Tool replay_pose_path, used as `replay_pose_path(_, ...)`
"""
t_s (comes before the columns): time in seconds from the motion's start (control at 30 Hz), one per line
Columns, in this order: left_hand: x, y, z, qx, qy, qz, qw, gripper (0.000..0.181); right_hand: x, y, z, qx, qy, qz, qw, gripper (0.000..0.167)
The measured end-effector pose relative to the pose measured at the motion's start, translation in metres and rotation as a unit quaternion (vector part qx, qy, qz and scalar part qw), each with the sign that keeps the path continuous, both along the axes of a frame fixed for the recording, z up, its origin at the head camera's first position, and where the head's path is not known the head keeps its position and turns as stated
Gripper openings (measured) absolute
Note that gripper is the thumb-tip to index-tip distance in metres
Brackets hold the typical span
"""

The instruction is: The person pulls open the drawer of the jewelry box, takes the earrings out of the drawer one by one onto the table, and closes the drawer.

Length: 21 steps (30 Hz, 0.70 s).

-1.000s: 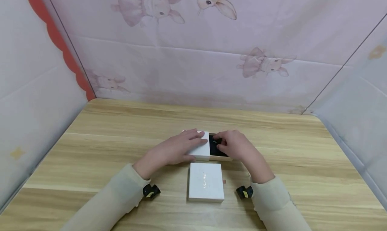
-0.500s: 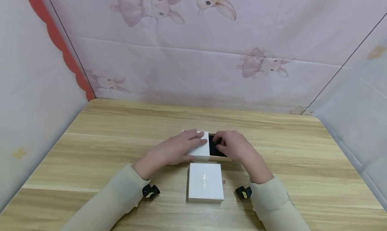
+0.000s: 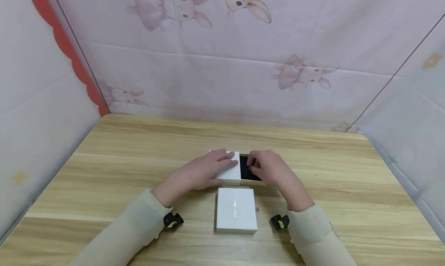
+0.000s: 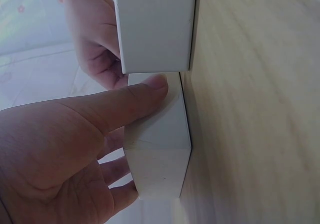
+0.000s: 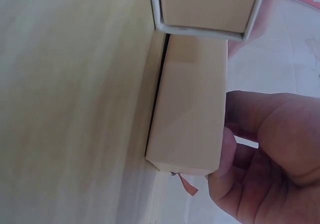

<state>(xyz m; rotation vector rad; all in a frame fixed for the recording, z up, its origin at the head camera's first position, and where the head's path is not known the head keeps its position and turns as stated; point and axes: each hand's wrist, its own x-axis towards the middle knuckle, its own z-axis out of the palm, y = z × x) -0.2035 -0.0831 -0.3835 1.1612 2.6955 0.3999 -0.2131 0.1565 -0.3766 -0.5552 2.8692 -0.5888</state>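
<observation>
A white slide-out box (image 3: 232, 174) lies on the table with its drawer (image 3: 253, 183) partly pulled out to the right. Inside the drawer is a black pad (image 3: 245, 173). The left hand (image 3: 205, 169) holds the white sleeve, fingers over its top and thumb (image 4: 150, 86) pressed against its near side. Over the drawer, the right hand (image 3: 269, 166) has bent fingers, with index and thumb close together at the pad. Whether they pinch something there is hidden. In the right wrist view the drawer's beige side (image 5: 190, 103) and a ribbon tab (image 5: 188, 185) show beside that hand.
A second white box (image 3: 237, 210) with gold lettering lies shut just nearer the person, a small tab at its right side. Both stand on a wooden table (image 3: 139, 150). Printed fabric walls (image 3: 222, 80) enclose the back and sides.
The right hand's fingertips have shifted slightly over the pad. A small silvery mark seen there a second ago no longer shows. The left hand and both boxes stay almost the same.
</observation>
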Motion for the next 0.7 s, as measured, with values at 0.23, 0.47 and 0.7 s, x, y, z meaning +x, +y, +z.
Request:
replay_pose_path(0.23, 0.0002, 0.0000, -0.0002, -0.002, 0.000, 0.002, 1.0000, 0.067, -0.0015, 0.0009, -0.0013, 0.006, 0.009, 0.005, 0.9999, 0.007)
replay_pose_path(0.47, 0.0008, 0.0003, -0.0010, -0.004, 0.004, 0.003, 1.0000, 0.067, -0.0010, 0.0006, -0.0003, 0.005, -0.001, 0.001, 1.0000, 0.009)
replay_pose_path(0.7, 0.0004, 0.0008, -0.0012, -0.010, -0.001, 0.012, 0.9999, 0.068, -0.0019, 0.0018, -0.0003, 0.006, 0.003, 0.004, 1.0000, 0.010)
